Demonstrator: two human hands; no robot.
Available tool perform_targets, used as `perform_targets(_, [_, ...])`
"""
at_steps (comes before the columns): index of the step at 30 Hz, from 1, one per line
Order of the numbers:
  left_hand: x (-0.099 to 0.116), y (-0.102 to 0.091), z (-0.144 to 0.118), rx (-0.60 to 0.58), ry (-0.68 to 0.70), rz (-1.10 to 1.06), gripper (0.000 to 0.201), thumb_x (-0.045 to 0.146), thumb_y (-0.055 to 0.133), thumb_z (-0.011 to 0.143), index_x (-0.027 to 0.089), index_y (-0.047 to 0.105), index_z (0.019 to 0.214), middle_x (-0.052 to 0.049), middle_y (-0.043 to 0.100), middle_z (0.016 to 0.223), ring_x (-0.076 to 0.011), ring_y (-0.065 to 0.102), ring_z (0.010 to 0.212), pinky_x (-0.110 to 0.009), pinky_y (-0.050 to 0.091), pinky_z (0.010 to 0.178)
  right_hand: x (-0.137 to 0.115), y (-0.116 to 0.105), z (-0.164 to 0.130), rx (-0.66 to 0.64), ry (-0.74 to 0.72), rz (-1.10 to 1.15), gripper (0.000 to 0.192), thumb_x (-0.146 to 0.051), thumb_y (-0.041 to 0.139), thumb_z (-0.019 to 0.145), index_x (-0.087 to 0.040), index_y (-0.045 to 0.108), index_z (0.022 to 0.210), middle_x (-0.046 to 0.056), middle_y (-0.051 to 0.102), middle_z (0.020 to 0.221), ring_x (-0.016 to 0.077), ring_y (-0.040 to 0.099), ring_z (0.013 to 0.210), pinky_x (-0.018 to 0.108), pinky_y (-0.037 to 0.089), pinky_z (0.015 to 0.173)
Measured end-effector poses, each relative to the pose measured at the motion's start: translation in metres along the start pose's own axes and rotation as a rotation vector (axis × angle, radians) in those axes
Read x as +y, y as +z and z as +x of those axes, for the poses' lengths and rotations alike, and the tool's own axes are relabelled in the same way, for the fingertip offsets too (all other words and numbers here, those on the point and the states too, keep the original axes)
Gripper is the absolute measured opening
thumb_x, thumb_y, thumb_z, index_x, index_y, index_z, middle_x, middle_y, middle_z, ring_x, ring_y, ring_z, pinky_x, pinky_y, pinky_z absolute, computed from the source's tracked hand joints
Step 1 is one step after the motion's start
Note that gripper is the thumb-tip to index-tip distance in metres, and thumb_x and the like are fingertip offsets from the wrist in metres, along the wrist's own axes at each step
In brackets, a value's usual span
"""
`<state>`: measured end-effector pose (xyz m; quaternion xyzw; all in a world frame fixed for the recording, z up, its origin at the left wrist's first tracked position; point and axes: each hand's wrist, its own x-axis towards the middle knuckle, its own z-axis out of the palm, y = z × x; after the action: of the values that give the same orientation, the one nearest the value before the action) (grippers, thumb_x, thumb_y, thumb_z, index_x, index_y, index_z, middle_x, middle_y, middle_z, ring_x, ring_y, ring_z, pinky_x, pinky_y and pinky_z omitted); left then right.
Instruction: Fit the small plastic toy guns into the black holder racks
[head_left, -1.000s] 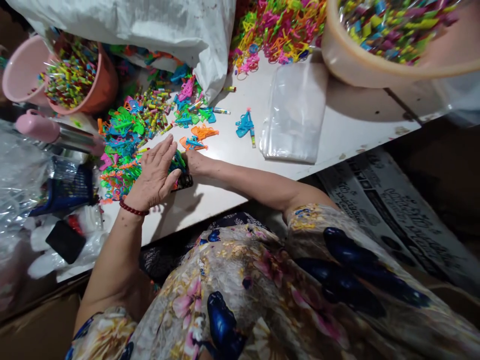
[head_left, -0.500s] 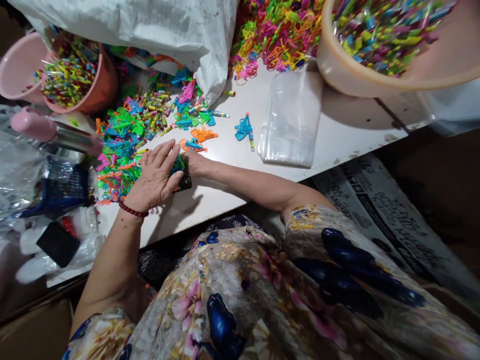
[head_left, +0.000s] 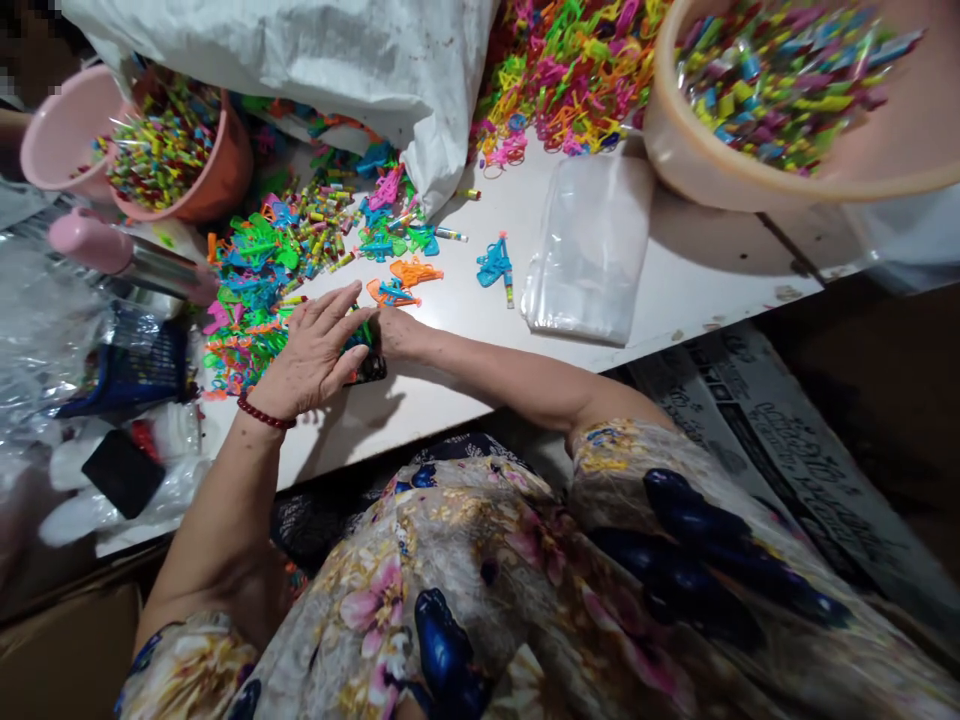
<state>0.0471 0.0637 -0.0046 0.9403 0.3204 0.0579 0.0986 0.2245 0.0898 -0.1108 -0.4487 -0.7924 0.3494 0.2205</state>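
My left hand (head_left: pixel 319 345), a dark red bead bracelet at its wrist, lies palm down with fingers stretched over a heap of small coloured plastic toys (head_left: pixel 251 270). Just beside it, my right hand (head_left: pixel 397 333) rests against the far right side of a small black openwork container (head_left: pixel 373 368). Its fingers are hidden behind the container and the left hand. Green and blue plastic pieces show between the two hands. Beyond them lie orange toys (head_left: pixel 409 272) and a blue toy with a small striped tube (head_left: pixel 495 262).
Clear plastic bags (head_left: pixel 589 255) lie stacked at right. A large peach basin (head_left: pixel 660 130) with wrapped tubes stands behind. A white sack (head_left: pixel 300 60) and orange tub (head_left: pixel 236 155) are at the back. Left are a pink-topped flask (head_left: pixel 90 240), blue basket (head_left: pixel 146 355) and black phone-like slab (head_left: pixel 124 472).
The whole view has shifted slightly, so the table things sit a little further right and lower. Both hands keep nearly the same pose by the black container.
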Motion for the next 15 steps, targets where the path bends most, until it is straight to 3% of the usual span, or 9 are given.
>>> perform_targets(3, [0.003,-0.008,-0.012,-0.041,0.033,-0.062,0.060,0.053,0.031,0.109,0.032,0.030,0.165,-0.010,0.031,0.172,-0.0302,0.034,0.157,-0.054,0.026,0.127,-0.011,0.007,-0.016,0.007,-0.008,0.038,0.022,-0.021,0.063,0.087,-0.015,0.073,0.106,0.010,0.077,0.101,0.0230,0.068,0.089,0.028,0.044,0.076])
perform_targets(6, [0.009,-0.015,-0.026,0.006,-0.014,-0.106,0.061,0.050,0.030,0.110,0.029,0.023,0.167,-0.012,0.025,0.174,-0.0288,0.029,0.160,-0.052,0.028,0.128,-0.023,0.013,-0.032,-0.015,0.032,0.097,0.023,-0.021,0.066,0.085,-0.016,0.074,0.106,0.010,0.078,0.102,0.0242,0.070,0.090,0.028,0.046,0.075])
perform_targets(11, [0.017,-0.009,-0.040,0.080,-0.217,0.006,0.052,0.053,0.045,0.105,0.029,0.047,0.151,-0.012,0.049,0.160,-0.0311,0.035,0.155,-0.058,0.028,0.127,-0.032,0.017,-0.045,0.019,0.134,0.275,0.031,-0.010,0.060,0.085,-0.017,0.074,0.111,0.008,0.079,0.102,0.0225,0.070,0.092,0.027,0.049,0.080])
perform_targets(15, [0.019,0.006,-0.039,0.061,-0.388,0.096,0.062,0.065,0.059,0.095,0.025,0.052,0.142,-0.017,0.051,0.157,-0.0405,0.034,0.154,-0.070,0.021,0.125,-0.031,0.021,-0.044,0.084,0.273,0.345,0.029,-0.015,0.062,0.088,-0.016,0.074,0.114,0.010,0.079,0.102,0.0244,0.071,0.092,0.031,0.053,0.084])
